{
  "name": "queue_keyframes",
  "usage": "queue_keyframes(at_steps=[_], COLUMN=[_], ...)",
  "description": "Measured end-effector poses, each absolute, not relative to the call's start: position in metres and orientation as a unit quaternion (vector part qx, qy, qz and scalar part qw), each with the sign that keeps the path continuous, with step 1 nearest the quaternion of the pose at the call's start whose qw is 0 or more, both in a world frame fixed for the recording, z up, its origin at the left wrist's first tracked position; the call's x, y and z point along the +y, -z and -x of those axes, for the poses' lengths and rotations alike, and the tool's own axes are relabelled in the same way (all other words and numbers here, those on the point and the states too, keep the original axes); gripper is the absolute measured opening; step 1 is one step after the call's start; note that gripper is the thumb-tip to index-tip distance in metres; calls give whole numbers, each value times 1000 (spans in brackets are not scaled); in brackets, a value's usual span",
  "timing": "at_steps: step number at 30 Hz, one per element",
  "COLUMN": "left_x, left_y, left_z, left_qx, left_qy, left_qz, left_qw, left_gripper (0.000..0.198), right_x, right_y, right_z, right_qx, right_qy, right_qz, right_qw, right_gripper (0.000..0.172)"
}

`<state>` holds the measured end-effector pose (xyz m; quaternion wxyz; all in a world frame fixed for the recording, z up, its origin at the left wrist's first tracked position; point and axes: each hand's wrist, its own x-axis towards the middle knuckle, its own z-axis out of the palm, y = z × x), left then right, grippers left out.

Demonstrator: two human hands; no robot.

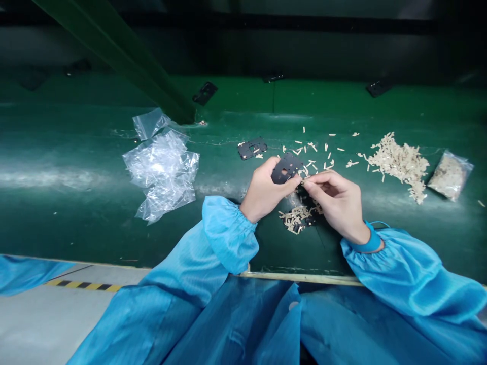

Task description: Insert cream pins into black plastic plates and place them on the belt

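My left hand (263,188) is closed on a thin black plastic frame (286,169) with small cutouts, tilted above the table. The thumb and forefinger of my right hand (337,198) pinch together at the frame's lower right corner. Whatever lies between those fingertips is too small to make out. Below my hands sits a heap of small cream strips (297,219), with dark parts among and under them. A second black frame (252,148) lies flat just beyond my left hand, some cream pieces on it. Loose strips (312,147) are scattered beyond my right hand.
Clear plastic bags (162,170) are piled at left on the green table (76,213). To the right are a big pile of cream strips (399,162) and a filled bag (451,175). A green post (152,76) slants down behind the bags. More black frames (205,94) lie at the back.
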<state>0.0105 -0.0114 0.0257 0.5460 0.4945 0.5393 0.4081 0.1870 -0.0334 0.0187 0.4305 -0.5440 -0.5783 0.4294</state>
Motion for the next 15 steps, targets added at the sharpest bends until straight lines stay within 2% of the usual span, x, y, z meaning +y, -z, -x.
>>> queue_keyframes(at_steps=[3,8,15], left_x=[-11,-11,-9], left_y=[-26,-24,-24], left_z=[-11,-12,-8], left_qx=[527,541,562], left_qy=[-397,-399,-396], left_qz=[-501,-484,-531], left_qw=[560,560,496], left_gripper=[25,27,23], right_x=[-33,-34,-28], right_y=[-19,-18,-15], right_z=[-186,-185,-194], right_qx=[-547,-594,-608], right_qy=[-457,-387,-469], right_qz=[546,536,525], right_qw=[441,459,367], right_gripper=[11,7,17])
